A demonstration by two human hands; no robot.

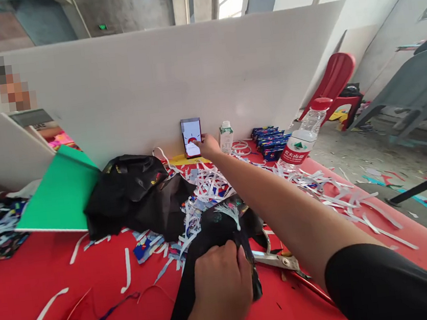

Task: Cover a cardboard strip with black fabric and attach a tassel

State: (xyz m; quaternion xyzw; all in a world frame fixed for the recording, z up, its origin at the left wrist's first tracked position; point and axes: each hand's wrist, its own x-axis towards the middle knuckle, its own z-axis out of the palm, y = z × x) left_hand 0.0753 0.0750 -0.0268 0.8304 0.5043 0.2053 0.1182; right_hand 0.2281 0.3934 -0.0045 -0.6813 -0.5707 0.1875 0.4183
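My left hand (222, 274) is closed on a piece of black cloth (209, 230), bunching it over the red tabletop. A pale tassel (232, 212) lies on this cloth. My right hand (209, 146) reaches far forward, a finger stretched out at the lit screen of a phone (192, 137). The phone stands upright against the white board. Just right of my left hand lies a pair of scissors (277, 260) with red handles, partly under my right forearm. More black cloth (132, 190) with small coloured patterns is heaped to the left.
White and blue paper strips (210, 181) litter the red table (109, 295). A white board (188, 75) walls off the back. Near it stand a carton (226, 137), stacked blue packets (271, 142) and a water bottle (303, 137). A green sheet (58, 190) leans at left; another person is beyond.
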